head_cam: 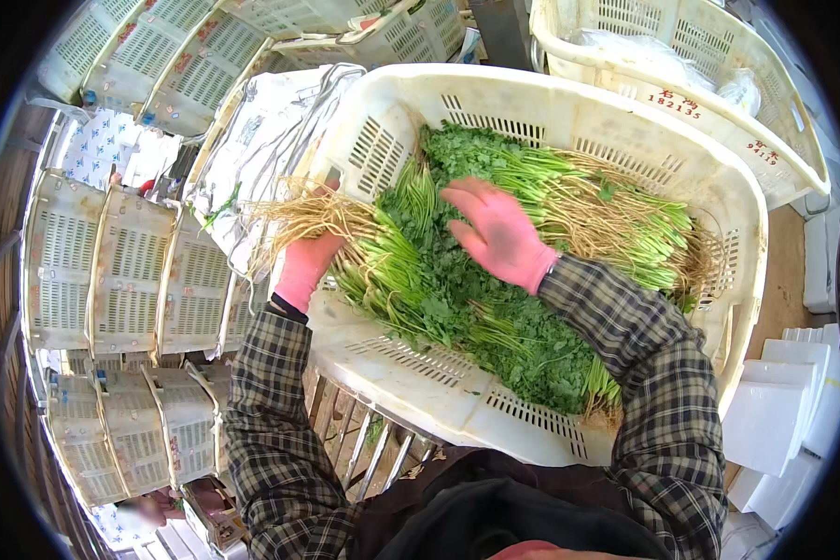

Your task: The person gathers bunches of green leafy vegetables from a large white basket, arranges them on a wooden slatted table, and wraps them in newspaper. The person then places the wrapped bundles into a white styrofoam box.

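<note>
In front of me a large off-white plastic crate (567, 91) with slotted walls holds bunches of coriander (532, 378) with leaves, green stems and roots. My left hand (308, 262), in a pink glove, grips a coriander bunch (385, 269) by its pale root end at the crate's left side; some of its fingers are hidden by the roots. The leaves of that bunch point right, into the crate. Over the middle of the leaves is my right hand (497, 234), also pink-gloved, fingers apart and holding nothing. Whether it touches the leaves I cannot tell.
Stacked slotted crates (63, 259) line the left side. White sacking with cords (273, 126) lies against the crate's left end. Another crate (679, 77) with clear plastic bags stands at top right. White foam boxes (770, 406) are at right, metal bars (371, 434) below.
</note>
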The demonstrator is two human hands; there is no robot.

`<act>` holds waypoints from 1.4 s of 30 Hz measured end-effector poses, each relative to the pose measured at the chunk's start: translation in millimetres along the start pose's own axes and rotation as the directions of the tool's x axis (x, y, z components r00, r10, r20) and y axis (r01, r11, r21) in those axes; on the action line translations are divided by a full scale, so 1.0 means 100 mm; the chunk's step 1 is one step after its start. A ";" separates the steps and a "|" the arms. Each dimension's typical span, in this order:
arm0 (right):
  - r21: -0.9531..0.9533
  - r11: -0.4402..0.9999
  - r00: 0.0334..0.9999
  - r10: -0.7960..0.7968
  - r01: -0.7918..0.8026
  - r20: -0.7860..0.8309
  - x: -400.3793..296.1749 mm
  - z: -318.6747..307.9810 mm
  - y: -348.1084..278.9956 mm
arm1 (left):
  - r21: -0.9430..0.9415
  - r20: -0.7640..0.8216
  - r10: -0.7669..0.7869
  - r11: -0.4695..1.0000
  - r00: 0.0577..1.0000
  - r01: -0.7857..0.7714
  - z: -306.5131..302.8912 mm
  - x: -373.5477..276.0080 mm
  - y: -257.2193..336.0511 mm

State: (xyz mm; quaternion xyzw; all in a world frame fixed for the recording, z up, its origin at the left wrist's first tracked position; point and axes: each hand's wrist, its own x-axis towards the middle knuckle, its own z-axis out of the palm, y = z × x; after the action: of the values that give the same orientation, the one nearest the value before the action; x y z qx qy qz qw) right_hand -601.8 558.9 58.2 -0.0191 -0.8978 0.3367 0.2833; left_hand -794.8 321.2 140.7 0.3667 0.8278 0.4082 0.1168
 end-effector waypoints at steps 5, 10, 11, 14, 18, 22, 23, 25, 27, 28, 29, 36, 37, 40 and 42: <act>0.628 0.243 0.628 0.587 -0.739 0.511 0.38 1.04 0.27 | -0.011 -0.065 0.033 0.999 0.997 -0.033 0.05 -0.10 0.05; 0.545 0.328 0.553 0.770 -0.771 0.319 0.75 1.57 0.60 | -0.112 -0.078 0.066 0.991 0.995 -0.074 0.11 -0.02 0.06; 0.539 0.253 0.524 0.730 -0.804 0.439 0.82 1.68 0.54 | -0.115 -0.081 0.040 0.992 0.996 -0.050 0.06 -0.09 0.03; 0.492 0.327 0.553 0.710 -0.807 0.435 1.02 1.74 0.58 | -0.083 -0.074 0.038 0.996 0.997 -0.044 0.06 -0.03 0.03; 0.178 0.642 0.651 0.644 -0.746 0.403 1.06 1.77 0.87 | -0.092 -0.078 0.090 0.991 0.993 -0.097 0.05 0.01 -0.03; 0.362 0.471 0.577 0.763 -0.805 0.290 1.08 1.80 0.70 | -0.008 -0.053 0.080 0.997 0.995 -0.080 0.00 -0.02 0.00; 0.432 0.423 0.559 0.788 -0.797 0.259 1.09 1.86 0.74 | -0.018 -0.046 0.071 0.997 0.996 -0.071 0.01 0.01 0.04; 0.554 0.348 0.550 0.797 -0.757 0.251 1.22 1.93 0.84 | -0.032 -0.036 0.042 0.999 0.998 -0.043 0.02 0.00 0.08; 0.476 0.346 0.531 0.777 -0.808 0.337 1.37 1.97 0.92 | -0.153 -0.036 0.025 0.988 0.999 -0.030 -0.02 -0.05 0.03; 0.594 0.321 0.607 0.701 -0.737 0.374 1.37 1.84 0.91 | -0.070 -0.055 0.070 0.995 0.996 -0.074 -0.01 -0.02 -0.01; 0.555 0.345 0.576 0.753 -0.757 0.318 1.45 2.05 1.16 | 0.014 -0.070 0.118 0.993 0.991 -0.117 0.01 0.02 -0.04; 0.752 0.382 0.769 0.588 -0.537 0.250 1.32 1.56 0.43 | -0.108 -0.070 0.078 0.990 0.995 -0.085 -0.02 -0.05 -0.03; 0.626 0.451 0.720 0.639 -0.636 0.272 1.21 1.53 0.31 | -0.049 -0.079 0.126 0.990 0.989 -0.130 -0.02 -0.02 -0.02; 0.640 0.747 0.976 0.215 -0.182 0.026 0.82 1.55 0.13 | -0.026 -0.064 0.154 0.987 0.986 -0.156 0.01 0.05 0.01; 0.699 0.711 0.984 0.166 -0.075 -0.063 0.72 1.48 -0.06 | -0.281 -0.009 0.057 0.958 0.998 -0.058 0.03 0.09 -0.07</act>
State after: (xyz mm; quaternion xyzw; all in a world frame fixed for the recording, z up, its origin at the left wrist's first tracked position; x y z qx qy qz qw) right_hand -738.6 483.1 6.8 0.0092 -0.6842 0.6641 0.3012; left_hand -803.6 326.5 134.4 0.3701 0.7506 0.5249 0.1553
